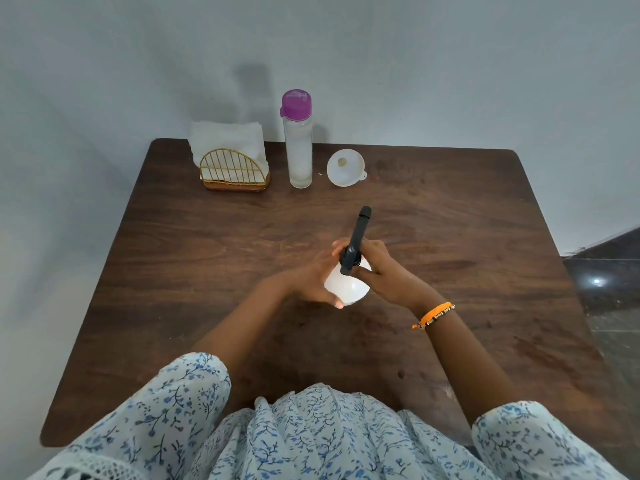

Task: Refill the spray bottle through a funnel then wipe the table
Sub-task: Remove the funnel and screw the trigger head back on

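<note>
Centrally on the brown table I see the white spray bottle, left hand wrapped around its body and right hand gripping below the black sprayer head. At twelve o'clock stands the purple-capped water bottle; the napkin holder sits at eleven, and the white funnel lies just right of the water bottle.

Dark wood surface stood against the wall. Along its far edge: napkin holder, clear bottle with purple cap, white funnel. White spray bottle stood mid-surface.
</note>
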{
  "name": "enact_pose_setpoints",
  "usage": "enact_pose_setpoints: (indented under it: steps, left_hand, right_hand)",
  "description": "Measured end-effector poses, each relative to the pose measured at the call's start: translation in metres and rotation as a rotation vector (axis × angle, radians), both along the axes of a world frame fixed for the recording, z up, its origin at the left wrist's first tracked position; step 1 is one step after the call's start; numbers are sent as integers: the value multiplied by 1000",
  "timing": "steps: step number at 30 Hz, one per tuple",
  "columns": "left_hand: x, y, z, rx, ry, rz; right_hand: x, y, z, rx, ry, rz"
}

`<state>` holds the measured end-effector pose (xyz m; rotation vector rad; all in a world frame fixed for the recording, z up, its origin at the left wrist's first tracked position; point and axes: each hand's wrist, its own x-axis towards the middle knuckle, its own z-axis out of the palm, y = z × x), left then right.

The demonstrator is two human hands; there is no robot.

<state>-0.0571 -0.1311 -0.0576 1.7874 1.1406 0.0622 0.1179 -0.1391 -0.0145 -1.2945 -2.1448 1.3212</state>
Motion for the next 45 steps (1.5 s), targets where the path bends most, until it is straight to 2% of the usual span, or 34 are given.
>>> enact_pose_setpoints:
  steps: [2, 7, 12, 16, 19, 21, 23, 26, 29, 32, 38, 42, 45]
  left_hand:
    - [-1, 1, -3, 13, -9, 4]
    - [1, -6, -12, 67, -62, 84]
    - [10, -23, -18, 233, -177, 237]
    - [22, -32, -27, 326, -238, 421]
    - [31, -34, -9, 334, -299, 519]
    - [29, -35, -1, 279, -357, 487]
    - [19, -38, -7, 134, -380, 464]
    - [5, -54, -15, 7, -384, 502]
    - [6, -70, -5, 70, -338, 561]
    - [8, -78, -4, 126, -276, 613]
    - [-13, -84, 6, -41, -266, 604]
    - [-33, -84, 2, -138, -429, 894]
    - [-43, -89, -7, -144, -376, 1112]
  right_hand:
    - [-2, -5, -12, 89, 20, -59]
    - [-31, -26, -37, 215, 39, -440]
    - [-55, -33, -39, 228, 84, -682]
    - [-50, -30, -32, 87, 315, -639]
    - [-43, -24, -27, 110, 362, -614]
    - [-43, -21, -22, 87, 389, -669]
    - [-42, -18, -18, 46, 466, -711]
    - [-41, -18, -10, 30, 541, -696]
    - [-50, -18, -7, -59, 564, -753]
    - [-59, -16, -5, -130, 500, -794]
    - [-57, -12, 0, -297, 557, -611]
    - [-63, -18, -10, -522, 521, -471]
    - [-71, -22, -18, -669, 442, -450]
